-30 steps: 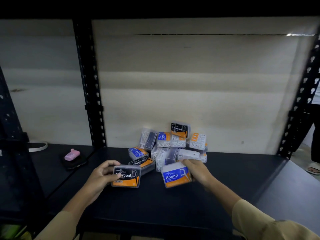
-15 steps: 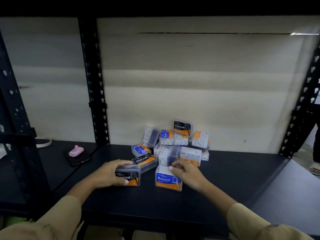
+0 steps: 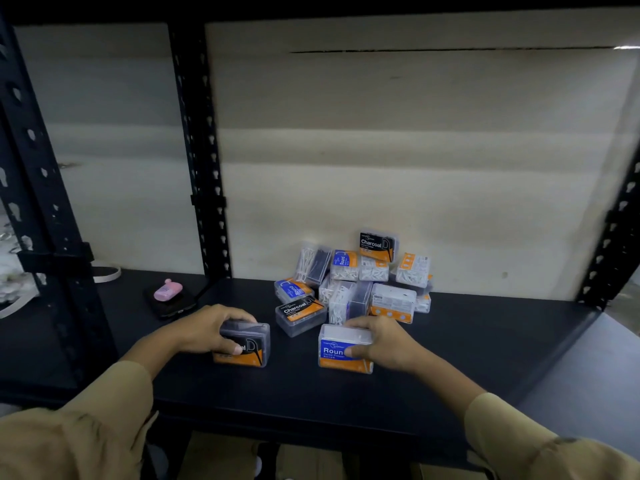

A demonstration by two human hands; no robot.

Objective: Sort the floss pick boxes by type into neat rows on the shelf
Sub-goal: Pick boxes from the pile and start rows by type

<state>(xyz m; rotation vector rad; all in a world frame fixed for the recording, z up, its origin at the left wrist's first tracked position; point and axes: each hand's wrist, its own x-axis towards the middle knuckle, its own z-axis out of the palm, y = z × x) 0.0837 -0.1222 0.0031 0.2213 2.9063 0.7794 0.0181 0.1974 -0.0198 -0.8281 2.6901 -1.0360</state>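
Here, both hands hold small boxes on a dark, flat shelf [image 3: 467, 355]. The boxes are clear plastic with square corners and paper labels. The left hand [image 3: 204, 329] curls over the black box [image 3: 257, 345], with its fingers on top and its thumb on the black and orange label. The right hand [image 3: 384, 342] grips the blue box [image 3: 330, 362] the same way, and its thumb covers the end of the word "Round". Both boxes stand on the shelf near the front edge, with a gap between them.

The shelf looks smooth and dull. It has bare room to the right of the right hand, out to a black metal post [image 3: 613, 244] full of holes. Another post [image 3: 201, 150] stands at the back, left of the pile [image 3: 356, 282]. Left of it, a small pink thing [image 3: 168, 289] sits on a flat dark thing.

The pile is more boxes, jumbled against the pale wooden back wall [image 3: 415, 150], just behind the two held boxes. Some lie flat and some lean. One "Charcoal" box sits on top at the back. Through their clear sides, white picks show in some and dark picks in others. The black box looks dark inside.
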